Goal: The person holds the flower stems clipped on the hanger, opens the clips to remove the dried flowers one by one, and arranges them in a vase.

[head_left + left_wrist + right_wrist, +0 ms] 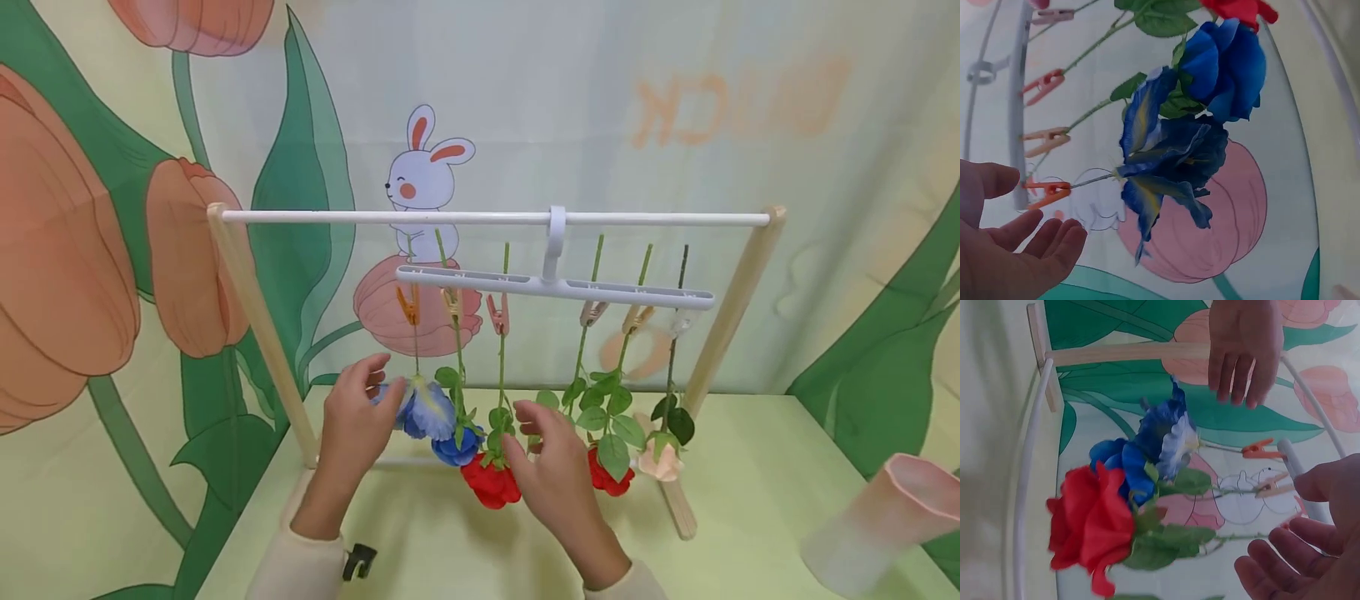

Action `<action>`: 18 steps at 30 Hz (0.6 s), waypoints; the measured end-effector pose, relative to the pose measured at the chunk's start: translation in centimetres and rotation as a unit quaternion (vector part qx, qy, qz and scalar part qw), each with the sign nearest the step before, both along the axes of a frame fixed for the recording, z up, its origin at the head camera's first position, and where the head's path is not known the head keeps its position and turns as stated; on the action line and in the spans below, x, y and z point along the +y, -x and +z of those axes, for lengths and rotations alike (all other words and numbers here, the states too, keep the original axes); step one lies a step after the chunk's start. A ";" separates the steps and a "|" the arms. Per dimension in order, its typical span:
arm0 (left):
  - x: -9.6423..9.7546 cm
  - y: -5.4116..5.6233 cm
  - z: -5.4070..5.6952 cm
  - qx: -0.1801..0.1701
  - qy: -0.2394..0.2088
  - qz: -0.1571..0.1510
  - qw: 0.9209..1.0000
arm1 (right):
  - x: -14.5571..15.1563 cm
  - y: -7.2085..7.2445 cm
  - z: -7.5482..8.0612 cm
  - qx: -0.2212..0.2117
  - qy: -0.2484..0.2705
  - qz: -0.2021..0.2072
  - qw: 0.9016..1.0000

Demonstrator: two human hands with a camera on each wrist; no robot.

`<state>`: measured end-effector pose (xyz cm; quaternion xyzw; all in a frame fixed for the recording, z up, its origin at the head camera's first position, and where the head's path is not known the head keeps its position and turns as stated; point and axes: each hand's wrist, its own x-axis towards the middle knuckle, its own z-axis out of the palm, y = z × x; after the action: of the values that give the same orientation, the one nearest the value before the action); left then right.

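Note:
In the head view a white hanger (480,280) hangs from the rack's rail, and artificial flowers dangle head-down from its clips. My left hand (358,417), fingers loosely bent and holding nothing, is beside the light blue flower (429,408) at the left end. An orange clip (1049,192) grips that flower's stem near my left fingertips in the left wrist view. My right hand (553,458) is between the red flowers, near the left red flower (491,482), its fingers relaxed around nothing. A darker blue rose (456,447) hangs between the light blue and red ones.
The rack has a white rail (375,217) and wooden legs (738,308). A pale pink flower (660,458) hangs at the right end. A pink-and-white vase (877,525) stands at the table's right. A black buckle (360,562) is by the left sleeve.

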<state>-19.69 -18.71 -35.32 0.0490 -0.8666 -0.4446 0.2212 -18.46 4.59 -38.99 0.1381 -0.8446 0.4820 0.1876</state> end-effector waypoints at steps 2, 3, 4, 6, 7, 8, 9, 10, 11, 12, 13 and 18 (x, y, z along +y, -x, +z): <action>-0.1 1.7 0.3 -0.024 -0.036 -0.004 0.999 | -1.1 0.7 0.7 0.002 0.020 0.006 1.000; -0.1 2.6 0.3 -0.033 -0.048 -0.006 0.998 | -1.7 1.0 1.0 0.006 0.028 0.008 1.000; -0.1 3.3 0.3 -0.042 -0.062 -0.007 0.997 | -2.2 1.4 1.3 0.009 0.036 0.010 0.999; -0.1 4.7 0.3 -0.059 -0.081 -0.004 0.995 | -3.3 2.1 1.9 0.013 0.051 0.013 0.999; -0.1 5.3 0.2 -0.070 -0.090 -0.004 0.993 | -3.9 2.5 2.2 0.015 0.057 0.014 0.998; 0.0 5.8 0.2 -0.078 -0.097 -0.002 0.992 | -4.4 2.8 2.4 0.017 0.061 0.014 0.998; 0.0 6.2 0.1 -0.084 -0.100 -0.001 0.991 | -4.9 3.2 2.7 0.020 0.064 0.015 0.998; 0.1 6.6 0.1 -0.089 -0.104 0.001 0.991 | -5.5 3.6 2.9 0.020 0.069 0.017 0.997; 0.2 6.9 0.0 -0.093 -0.105 0.004 0.990 | -6.0 3.9 3.2 0.021 0.075 0.017 0.997; 0.3 7.2 -0.1 -0.093 -0.105 0.004 0.990 | -6.5 4.4 3.3 0.025 0.079 0.016 0.996; 0.4 7.5 -0.2 -0.092 -0.109 0.005 0.990 | -6.9 4.8 3.5 0.030 0.081 0.016 0.996; 0.7 8.1 -0.3 -0.079 -0.153 0.001 0.985 | -9.2 6.4 4.8 0.060 0.089 0.007 0.994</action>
<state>-27.78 -18.04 -35.60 0.1183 -0.8030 -0.5666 0.1419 -24.82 -4.62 -34.24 0.1561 -0.7845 0.5473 0.2463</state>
